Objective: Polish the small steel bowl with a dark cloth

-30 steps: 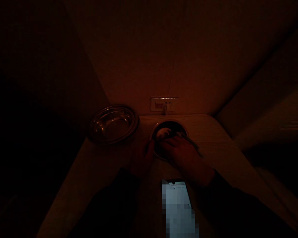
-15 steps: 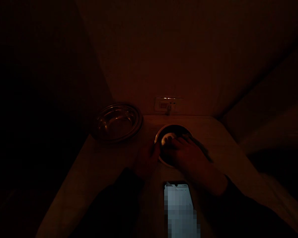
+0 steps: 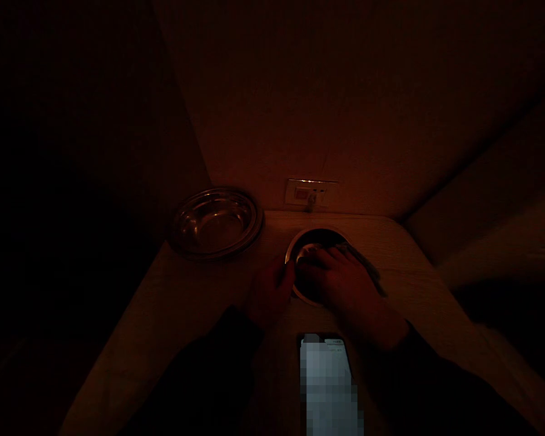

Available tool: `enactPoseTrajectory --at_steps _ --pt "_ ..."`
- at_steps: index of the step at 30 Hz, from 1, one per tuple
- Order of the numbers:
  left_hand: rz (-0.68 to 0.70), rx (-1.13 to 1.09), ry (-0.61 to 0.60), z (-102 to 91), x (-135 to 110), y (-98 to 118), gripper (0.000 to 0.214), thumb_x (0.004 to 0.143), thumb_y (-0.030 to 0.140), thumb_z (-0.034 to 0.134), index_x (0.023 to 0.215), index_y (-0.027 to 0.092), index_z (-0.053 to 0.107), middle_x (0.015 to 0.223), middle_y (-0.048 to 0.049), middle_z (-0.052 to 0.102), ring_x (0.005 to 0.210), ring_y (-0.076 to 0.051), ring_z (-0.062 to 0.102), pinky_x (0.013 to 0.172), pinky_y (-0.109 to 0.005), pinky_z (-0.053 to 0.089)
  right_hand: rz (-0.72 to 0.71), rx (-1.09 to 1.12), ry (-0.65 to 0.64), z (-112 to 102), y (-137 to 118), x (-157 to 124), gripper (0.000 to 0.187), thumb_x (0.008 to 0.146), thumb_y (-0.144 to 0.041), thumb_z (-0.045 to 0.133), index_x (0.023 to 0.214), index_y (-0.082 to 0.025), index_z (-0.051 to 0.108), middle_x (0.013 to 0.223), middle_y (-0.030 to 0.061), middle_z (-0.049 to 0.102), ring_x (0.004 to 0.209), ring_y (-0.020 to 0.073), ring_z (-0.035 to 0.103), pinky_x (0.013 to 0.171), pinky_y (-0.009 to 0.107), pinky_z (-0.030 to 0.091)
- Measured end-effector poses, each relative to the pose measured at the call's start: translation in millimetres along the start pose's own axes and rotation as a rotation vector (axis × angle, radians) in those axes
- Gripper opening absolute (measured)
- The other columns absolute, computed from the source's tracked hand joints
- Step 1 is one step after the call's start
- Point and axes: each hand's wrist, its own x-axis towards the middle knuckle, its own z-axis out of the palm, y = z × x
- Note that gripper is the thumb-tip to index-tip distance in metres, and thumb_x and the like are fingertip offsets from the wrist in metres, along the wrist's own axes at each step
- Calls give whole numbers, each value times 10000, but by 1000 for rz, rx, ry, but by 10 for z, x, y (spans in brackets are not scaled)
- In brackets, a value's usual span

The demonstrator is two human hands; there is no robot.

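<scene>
The scene is very dark. A round bowl (image 3: 292,247) with a light rim stands on the table, its inside mostly in shadow. My left hand (image 3: 269,293) grips the bowl's near left rim, thumb toward the edge. Reaching over the right side, my right hand (image 3: 343,281) has its fingers bent down into the bowl, against a pale mass (image 3: 307,251) whose kind I cannot make out. The fingertips are hidden in the dark. Along the bowl's right side, partly behind my right hand, lies a long greyish thing (image 3: 367,267), too dim to name.
Shiny metal dishes (image 3: 218,249), seemingly stacked, stand at the table's back left corner. A lit phone (image 3: 329,387) lies in front of the bowl on the wooden table (image 3: 131,339). A wall socket (image 3: 311,192) with a plug sits behind the table's back edge.
My right hand's fingers have shifted slightly within the bowl and cover more of the pale mass. My left hand stays on the rim. The view has moved a little.
</scene>
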Motion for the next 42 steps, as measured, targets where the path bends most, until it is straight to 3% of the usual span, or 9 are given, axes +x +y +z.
enactPoseTrajectory --at_steps 3,9,16,21,27,33,39,42 --pt "-6 -17 -4 12 -7 -10 319 874 371 397 858 157 633 699 -5 651 616 -121 568 567 -219 419 74 -28 -6 -19 -17 41 344 875 -171 508 1204 -234 581 1186 102 577 1002 275 520 815 413 404" --pt "-29 -37 -14 1 -20 25 319 877 361 388 906 161 635 757 -15 669 657 -128 576 589 -223 431 -54 -17 -5 -2 12 -23 335 864 -165 515 1170 -272 599 1221 81 557 1025 250 518 864 427 374" --pt "-52 -61 -60 10 -31 36 323 876 383 386 861 164 623 562 33 562 496 -100 494 460 -201 369 81 -33 -34 -68 -13 33 343 869 -179 509 1199 -232 586 1099 111 601 936 259 538 781 387 399" --pt "26 -47 -31 7 -36 50 298 882 336 389 913 169 633 710 2 646 628 -113 563 583 -210 426 -34 -14 -65 -85 -17 -40 299 871 -163 508 1121 -279 625 1164 76 580 1015 262 522 834 411 385" --pt "-8 -41 -55 12 -32 80 300 876 337 390 906 158 629 674 7 629 614 -116 556 555 -207 416 111 -25 -27 -69 -34 10 340 880 -180 494 1203 -238 582 1132 111 589 946 260 533 782 389 409" --pt "8 -20 -39 9 -41 74 308 880 336 384 921 165 637 723 -2 659 642 -119 574 582 -205 427 -36 -29 -49 -69 -15 -65 311 862 -168 526 1143 -267 613 1177 74 580 1001 260 518 847 414 382" --pt "15 -49 -49 24 -46 83 314 881 315 388 1008 171 636 750 -1 671 642 -112 584 577 -198 436 85 -23 -20 -83 -30 -5 348 869 -175 510 1206 -230 575 1135 105 591 944 242 526 808 376 392" --pt "4 -40 -36 18 -50 93 312 881 328 391 960 168 647 729 -3 669 628 -113 584 565 -199 437 59 -44 -11 -101 -50 -3 333 868 -178 501 1185 -236 586 1118 104 594 943 238 521 802 372 386"
